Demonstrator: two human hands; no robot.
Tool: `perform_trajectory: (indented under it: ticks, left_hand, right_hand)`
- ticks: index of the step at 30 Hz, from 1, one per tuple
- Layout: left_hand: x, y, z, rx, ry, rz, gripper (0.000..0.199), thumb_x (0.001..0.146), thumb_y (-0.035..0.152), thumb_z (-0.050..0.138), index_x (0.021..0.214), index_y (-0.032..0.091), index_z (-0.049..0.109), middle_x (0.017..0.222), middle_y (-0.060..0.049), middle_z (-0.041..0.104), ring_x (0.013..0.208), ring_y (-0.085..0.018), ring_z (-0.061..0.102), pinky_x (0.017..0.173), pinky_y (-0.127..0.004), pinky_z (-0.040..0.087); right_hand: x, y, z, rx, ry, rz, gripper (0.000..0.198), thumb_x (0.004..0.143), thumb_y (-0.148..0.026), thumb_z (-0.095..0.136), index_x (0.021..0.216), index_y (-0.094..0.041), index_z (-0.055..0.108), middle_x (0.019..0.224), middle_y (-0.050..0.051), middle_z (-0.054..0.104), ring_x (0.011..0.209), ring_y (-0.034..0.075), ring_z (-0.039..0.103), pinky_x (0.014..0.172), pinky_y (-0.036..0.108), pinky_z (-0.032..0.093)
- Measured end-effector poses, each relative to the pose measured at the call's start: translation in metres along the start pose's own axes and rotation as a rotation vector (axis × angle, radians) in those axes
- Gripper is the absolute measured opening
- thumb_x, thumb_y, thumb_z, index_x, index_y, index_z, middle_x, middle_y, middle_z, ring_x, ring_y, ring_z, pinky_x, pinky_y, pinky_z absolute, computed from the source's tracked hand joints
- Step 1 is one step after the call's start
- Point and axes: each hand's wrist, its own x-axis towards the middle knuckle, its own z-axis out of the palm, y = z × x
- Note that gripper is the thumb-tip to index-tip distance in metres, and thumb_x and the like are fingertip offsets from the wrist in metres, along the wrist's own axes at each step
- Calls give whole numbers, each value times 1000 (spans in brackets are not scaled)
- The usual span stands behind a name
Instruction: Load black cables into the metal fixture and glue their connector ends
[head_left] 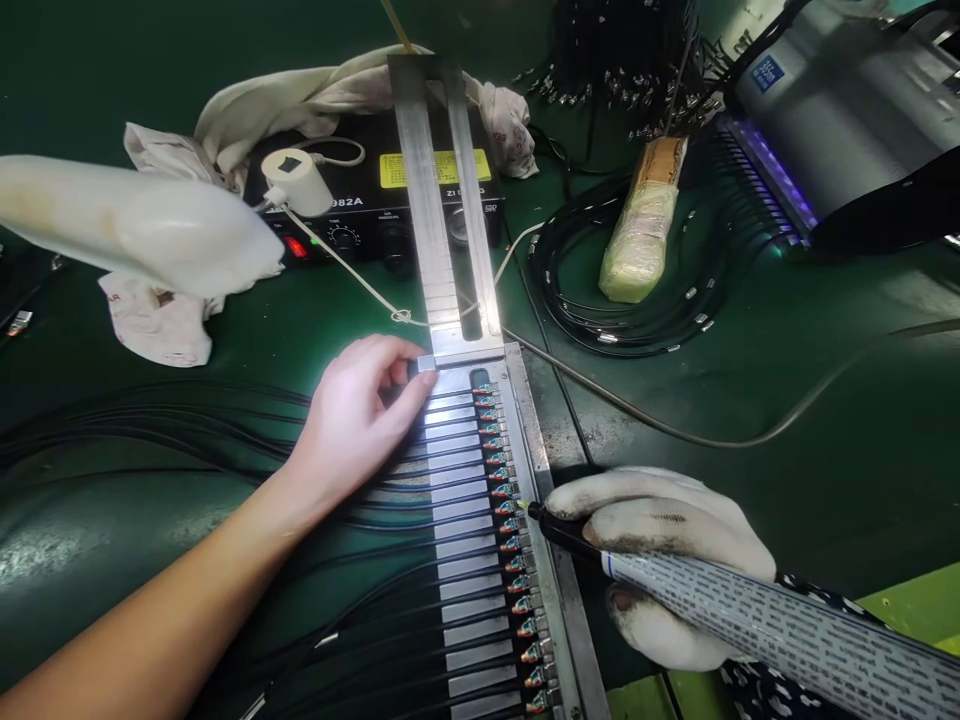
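A long metal fixture (465,585) holds a row of black cables, their stripped ends with small USB-like connectors (517,562) lined up along its right side. Bare, my left hand (360,410) pinches the fixture's upper left corner between thumb and fingers. My right hand (667,540), in a stained white glove, is wrapped around a glue dispensing syringe (757,610) printed with dense dark text. The syringe's thin tip points left at one of the connectors around the middle of the row; I cannot tell whether it touches.
Behind the fixture stands a black dispenser controller (360,225) with a slotted metal bar (416,130) leaning over it. A white lamp head (142,225) reaches in from the left. Coiled black cables (570,320), a wrapped block (641,230) and a purple-lit machine (847,110) lie right.
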Motion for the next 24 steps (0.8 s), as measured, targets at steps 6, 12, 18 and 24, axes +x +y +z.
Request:
perform_trajectory:
  ticks: [6, 12, 18, 24]
  left_hand:
    - [0, -1, 1, 2, 8, 17, 22, 90, 38, 58, 96, 18, 63, 80, 0, 55, 76, -12, 50, 66, -24, 38]
    - [0, -1, 1, -4, 12, 11, 22, 91, 39, 58, 95, 18, 63, 80, 1, 54, 76, -12, 50, 69, -25, 38]
    - [-1, -1, 1, -4, 14, 21, 23, 91, 39, 58, 95, 17, 63, 80, 1, 54, 75, -12, 50, 68, -25, 38]
    - [0, -1, 1, 2, 16, 19, 23, 90, 39, 58, 96, 17, 63, 80, 0, 54, 75, -12, 50, 68, -25, 38]
  right_hand:
    - [-2, 1, 3, -7, 19, 10, 19, 79, -18, 60, 98, -12, 62, 98, 12, 73, 95, 18, 73, 79, 25, 62]
    - [-1, 2, 3, -19, 8, 12, 18, 79, -16, 59, 97, -12, 61, 101, 11, 73, 97, 16, 72, 83, 24, 61]
    - [-2, 4, 4, -5, 19, 16, 20, 80, -17, 61, 99, -12, 61, 105, 11, 72, 98, 16, 72, 85, 23, 61]
    - [0, 3, 3, -2, 19, 14, 20, 80, -17, 60, 100, -12, 61, 104, 12, 72, 98, 16, 72, 84, 24, 62]
